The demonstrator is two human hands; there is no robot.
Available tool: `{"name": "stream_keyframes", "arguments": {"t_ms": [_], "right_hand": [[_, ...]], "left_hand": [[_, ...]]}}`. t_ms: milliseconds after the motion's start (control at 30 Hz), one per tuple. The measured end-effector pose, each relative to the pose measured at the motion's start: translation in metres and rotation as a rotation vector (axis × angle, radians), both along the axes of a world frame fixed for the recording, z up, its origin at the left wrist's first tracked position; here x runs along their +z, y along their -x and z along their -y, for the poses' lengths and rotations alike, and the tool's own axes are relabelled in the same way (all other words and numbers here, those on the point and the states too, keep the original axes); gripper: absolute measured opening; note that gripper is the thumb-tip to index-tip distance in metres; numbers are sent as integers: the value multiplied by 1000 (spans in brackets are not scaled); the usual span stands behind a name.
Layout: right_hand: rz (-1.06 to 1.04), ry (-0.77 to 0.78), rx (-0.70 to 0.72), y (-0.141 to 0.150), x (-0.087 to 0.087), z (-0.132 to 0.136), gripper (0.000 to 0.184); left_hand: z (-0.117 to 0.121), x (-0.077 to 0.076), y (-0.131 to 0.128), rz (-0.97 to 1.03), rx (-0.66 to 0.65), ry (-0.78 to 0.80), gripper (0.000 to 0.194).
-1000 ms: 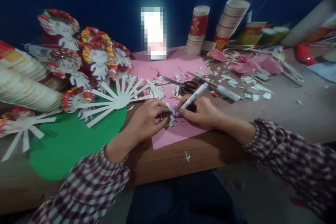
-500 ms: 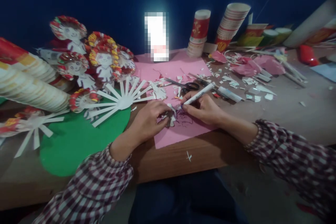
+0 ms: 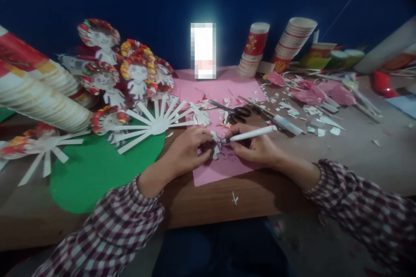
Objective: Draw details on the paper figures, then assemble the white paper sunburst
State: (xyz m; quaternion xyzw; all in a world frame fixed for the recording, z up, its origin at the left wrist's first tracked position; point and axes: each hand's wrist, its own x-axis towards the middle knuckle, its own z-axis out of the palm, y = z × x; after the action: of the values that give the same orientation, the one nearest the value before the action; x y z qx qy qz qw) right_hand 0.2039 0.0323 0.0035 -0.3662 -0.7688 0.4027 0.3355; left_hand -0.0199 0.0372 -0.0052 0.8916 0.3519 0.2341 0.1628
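My right hand (image 3: 256,145) grips a white marker pen (image 3: 251,133), its tip pointing left at a small white paper cutout (image 3: 215,146). The fingers of my left hand (image 3: 191,147) are closed on the cutout's left edge, holding it over the pink sheet (image 3: 208,174). Dark pen marks show on the pink paper beside the cutout. Just behind my hands lie black-handled scissors (image 3: 238,114) and another white paper figure (image 3: 199,114). A white paper piece cut into fanned strips (image 3: 157,126) rests left of my left hand, partly over a green sheet (image 3: 107,173).
Several paper dolls with red and yellow rims (image 3: 136,71) stand at the back left, beside leaning stacked paper cups (image 3: 42,95). More cup stacks (image 3: 255,49) stand at the back. Paper scraps (image 3: 289,110) and pink crumpled paper (image 3: 338,92) litter the right side. A bright blurred screen (image 3: 203,49) stands behind.
The marker has turned in my right hand, its back end now lower and farther right. The whole view has shifted slightly. My left hand keeps its hold on the cutout.
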Motion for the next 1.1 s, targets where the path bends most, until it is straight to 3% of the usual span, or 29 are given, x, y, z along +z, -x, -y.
{"name": "stream_keyframes", "arguments": {"t_ms": [500, 1100], "right_hand": [[154, -29, -79, 5, 3, 1, 3], [120, -60, -44, 4, 1, -1, 7]], "left_hand": [[0, 0, -1, 47, -29, -5, 13], [0, 1, -1, 51, -31, 1, 14]]}}
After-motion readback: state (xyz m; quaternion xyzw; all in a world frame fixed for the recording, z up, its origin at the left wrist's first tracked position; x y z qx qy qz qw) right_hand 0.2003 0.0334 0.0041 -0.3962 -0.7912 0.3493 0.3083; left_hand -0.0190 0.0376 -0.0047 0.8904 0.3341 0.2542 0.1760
